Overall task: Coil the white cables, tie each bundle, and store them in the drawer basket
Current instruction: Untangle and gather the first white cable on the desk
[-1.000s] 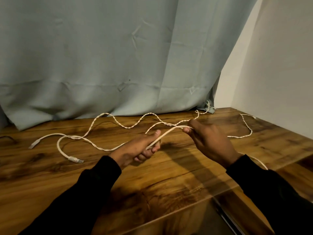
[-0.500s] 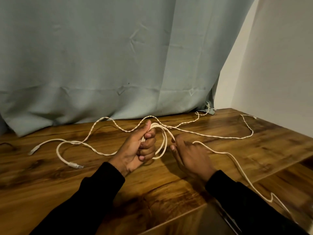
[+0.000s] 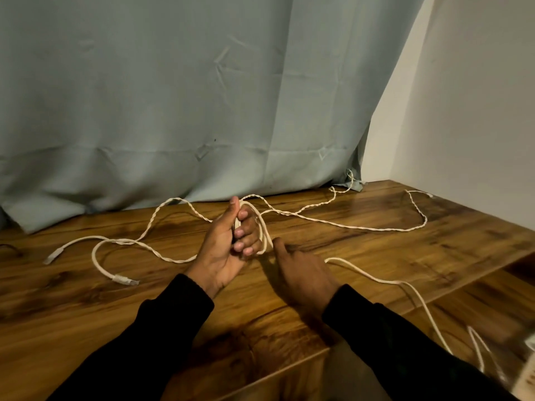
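**Cable coiling on the wood desk, loop now in the left hand**

Wood-grain table (image 3: pixel 376 256) in a corner, pale blue curtain (image 3: pixel 173 96) behind it, white wall (image 3: pixel 477 111) on the right. The smooth white cable (image 3: pixel 376 277) makes a loop around the left hand (image 3: pixel 228 244), whose fingers (image 3: pixel 246 235) are curled round it, thumb up top. The right hand (image 3: pixel 301 273) sits just beside the loop, index finger pointing at it; can't tell if it pinches the cable trailing off to the right. A thinner twisted cable (image 3: pixel 347 226) snakes across the table behind. Compared with a second ago, when both hands pinched a straight stretch between them, the cable is now wrapped into a loop and the right hand has dropped lower.
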